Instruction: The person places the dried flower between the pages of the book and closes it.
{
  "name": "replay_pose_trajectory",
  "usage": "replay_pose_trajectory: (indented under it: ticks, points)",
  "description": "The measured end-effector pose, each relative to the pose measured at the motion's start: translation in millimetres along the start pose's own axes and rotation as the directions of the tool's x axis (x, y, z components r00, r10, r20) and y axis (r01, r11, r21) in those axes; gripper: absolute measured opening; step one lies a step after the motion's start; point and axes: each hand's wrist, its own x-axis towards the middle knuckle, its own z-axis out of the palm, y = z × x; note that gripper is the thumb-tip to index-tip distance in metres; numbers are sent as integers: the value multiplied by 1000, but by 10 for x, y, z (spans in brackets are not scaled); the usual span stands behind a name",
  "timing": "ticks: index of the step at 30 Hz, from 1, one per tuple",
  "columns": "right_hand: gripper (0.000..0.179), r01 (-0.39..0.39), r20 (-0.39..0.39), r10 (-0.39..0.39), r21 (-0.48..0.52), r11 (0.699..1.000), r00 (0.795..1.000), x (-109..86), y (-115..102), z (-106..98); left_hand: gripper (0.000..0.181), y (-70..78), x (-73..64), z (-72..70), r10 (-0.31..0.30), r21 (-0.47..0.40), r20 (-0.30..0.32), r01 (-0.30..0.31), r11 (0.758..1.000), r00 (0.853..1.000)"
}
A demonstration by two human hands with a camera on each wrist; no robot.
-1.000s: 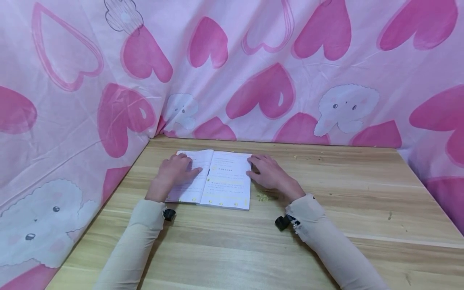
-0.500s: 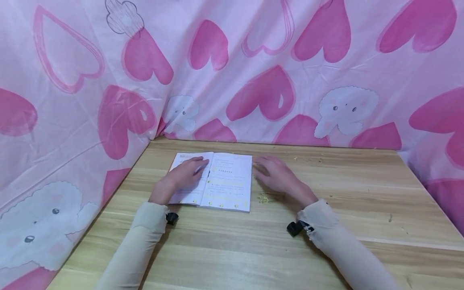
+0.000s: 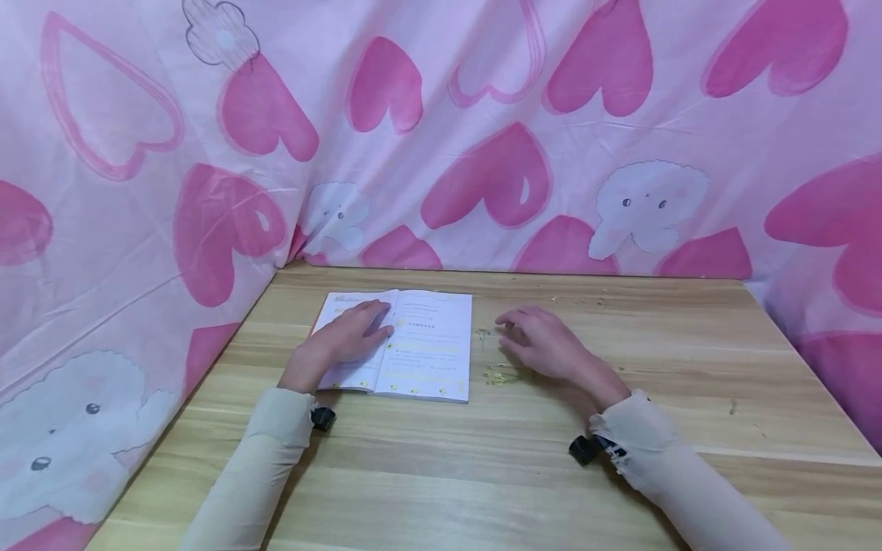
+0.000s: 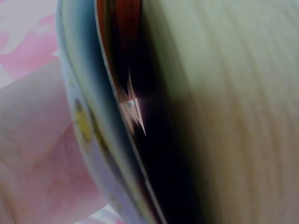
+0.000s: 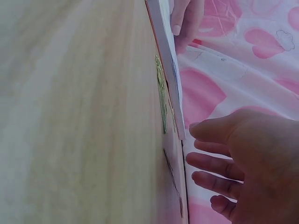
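Book (image 3: 429, 356) lay opened flat on the desk (image 3: 441, 474), left of centre, well back from the near edge of the view. Page tops pointed away from the person, toward the pink heart-print cloth (image 3: 386, 176); the bottom edge, with its yellow motifs, faced the person. Gutter ran near to far, far end leaning slightly right; each page's long axis followed it.

Left hand (image 3: 338, 342) rested on the left page, fingers directed at the gutter, tips just beside it. Left grip: fingers relaxed, pinching nothing visible. Left wrist view had the book's edge very close, blurred, palm alongside.

Right hand (image 3: 549, 344) was above the desk, right of the book and apart from it. Right grip: fingers loosely bent, thumb apart, holding nothing.

Yellow sprig (image 3: 496, 376) lay on the desk just right of the book: flower head toward the book, stem running right, roughly crosswise to the gutter, near the right hand. Smaller sprig (image 3: 484, 333) lay between book and right fingertips, head to the far side, stem toward the person. Small bits (image 3: 555, 299) were scattered farther back and right.

Pale sleeves (image 3: 248, 467) covered both forearms; a black device (image 3: 322, 418) showed at the left wrist.
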Motion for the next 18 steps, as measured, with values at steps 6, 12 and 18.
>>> replay_pose_trajectory:
  ticks: [6, 12, 18]
  points:
    - [22, -29, -2, 29, -3, 1000, 1000, 83, -94, 63, 62, -15, -14, 16, 1, -7, -7, -1, 1000, 1000]
    - [26, -118, 51, 118, 4, 993, 992, 182, -154, 128, 63, -8, -3, 13, -5, -22, 5, 5, 1000, 1000]
    - [7, -207, 83, 206, -8, 978, 975, 199, -187, 107, 63, -22, 2, 22, -8, -35, 12, 8, 999, 1000]
